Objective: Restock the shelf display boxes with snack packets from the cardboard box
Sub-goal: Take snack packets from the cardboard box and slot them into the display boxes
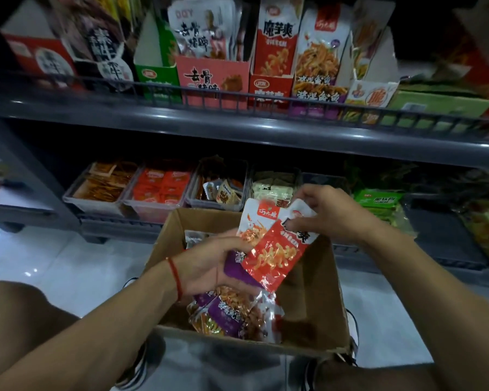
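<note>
Over the open cardboard box (316, 303) I hold a small stack of snack packets. My left hand (209, 266) grips the lower end of a white and purple packet (251, 221). On top of it lies a red packet (274, 258), and my right hand (328, 215) pinches its upper end. More purple and orange packets (226, 314) lie in the bottom of the box. On the upper shelf stand the display boxes: a pink one (212, 80), a red one (268, 86) and a purple one (316, 91), all with packets standing in them.
A dark wire rail (237, 100) runs along the upper shelf's front edge. On the lower shelf sit clear trays (96, 196) of small snacks and green packets (378, 201) at the right. The box stands on a pale tiled floor (68, 263), between my knees.
</note>
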The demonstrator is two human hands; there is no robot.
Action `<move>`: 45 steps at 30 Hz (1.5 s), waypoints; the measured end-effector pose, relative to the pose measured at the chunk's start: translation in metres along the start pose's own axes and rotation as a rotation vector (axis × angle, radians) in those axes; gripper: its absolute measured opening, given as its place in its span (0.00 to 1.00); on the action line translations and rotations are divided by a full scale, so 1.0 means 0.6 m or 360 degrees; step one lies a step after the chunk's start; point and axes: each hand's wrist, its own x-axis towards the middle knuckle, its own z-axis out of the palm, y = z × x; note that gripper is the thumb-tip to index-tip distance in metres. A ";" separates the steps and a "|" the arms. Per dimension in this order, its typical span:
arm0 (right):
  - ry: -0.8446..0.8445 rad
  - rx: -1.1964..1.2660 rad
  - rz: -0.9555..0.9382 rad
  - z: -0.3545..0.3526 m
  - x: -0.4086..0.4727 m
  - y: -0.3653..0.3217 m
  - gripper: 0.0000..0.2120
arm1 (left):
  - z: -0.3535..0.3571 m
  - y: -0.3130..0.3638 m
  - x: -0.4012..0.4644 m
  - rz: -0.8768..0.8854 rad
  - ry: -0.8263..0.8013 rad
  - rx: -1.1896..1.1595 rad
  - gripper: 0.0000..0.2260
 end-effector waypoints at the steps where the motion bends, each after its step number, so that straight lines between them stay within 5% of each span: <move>1: 0.0053 0.0064 -0.0033 0.002 0.000 -0.009 0.20 | 0.005 0.007 -0.004 0.0073 0.0005 0.0129 0.20; 6: 0.0449 0.0538 -0.0145 -0.010 -0.003 -0.054 0.23 | 0.004 0.074 -0.032 0.0460 0.0333 0.0536 0.24; 9: 0.0404 0.0933 -0.0143 -0.032 -0.011 -0.080 0.17 | 0.000 0.123 -0.052 0.0607 0.0405 0.0608 0.23; 14: 0.0465 0.0977 -0.0209 -0.048 -0.010 -0.111 0.09 | -0.002 0.183 -0.065 0.0806 0.0555 0.0824 0.23; 23: 0.1175 0.0671 -0.0557 -0.171 0.046 -0.144 0.05 | -0.051 0.216 -0.075 0.0975 0.0818 0.0031 0.11; 29: 0.1618 0.0003 -0.0686 -0.294 0.120 -0.205 0.12 | -0.070 0.251 -0.080 0.1104 0.0818 0.0021 0.07; 45: 0.1341 -0.0748 -0.0354 -0.266 0.250 -0.213 0.17 | -0.096 0.265 -0.086 0.1131 0.0775 -0.0010 0.09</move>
